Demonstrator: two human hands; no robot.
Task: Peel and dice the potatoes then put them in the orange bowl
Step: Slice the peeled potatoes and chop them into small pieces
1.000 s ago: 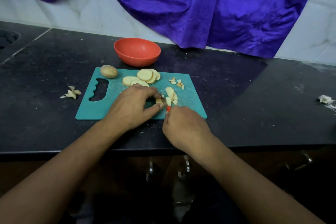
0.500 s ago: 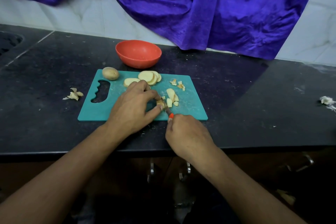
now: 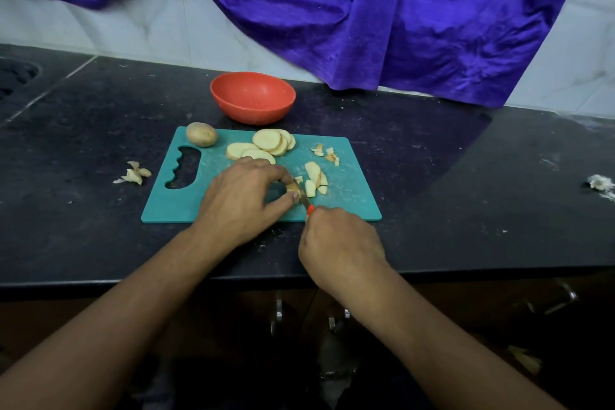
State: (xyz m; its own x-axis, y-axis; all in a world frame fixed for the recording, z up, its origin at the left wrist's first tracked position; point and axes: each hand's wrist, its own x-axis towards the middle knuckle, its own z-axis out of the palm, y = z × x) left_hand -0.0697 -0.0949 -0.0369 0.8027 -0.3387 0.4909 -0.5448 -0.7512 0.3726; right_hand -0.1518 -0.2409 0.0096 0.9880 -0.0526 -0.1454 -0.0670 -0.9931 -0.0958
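Observation:
On the teal cutting board (image 3: pixel 349 196), my left hand (image 3: pixel 243 200) pinches a small potato piece (image 3: pixel 293 187) between thumb and fingertips. My right hand (image 3: pixel 339 243) grips an orange-handled knife (image 3: pixel 306 201), its blade set against that piece. Cut potato chunks (image 3: pixel 314 178) lie just right of the blade. Round potato slices (image 3: pixel 269 143) are stacked at the board's far side, and a whole unpeeled potato (image 3: pixel 201 134) sits at its far left corner. The orange bowl (image 3: pixel 253 97) stands behind the board with nothing visible inside.
Small scraps (image 3: pixel 327 155) lie on the board's far right part. A heap of peelings (image 3: pixel 134 173) rests on the black counter (image 3: pixel 466 176) left of the board, and a white scrap (image 3: pixel 600 182) at the far right. A purple cloth (image 3: pixel 366 10) hangs behind.
Both hands stay at the same spot on the board, the knife working on the pinched piece. The camera view shifted slightly.

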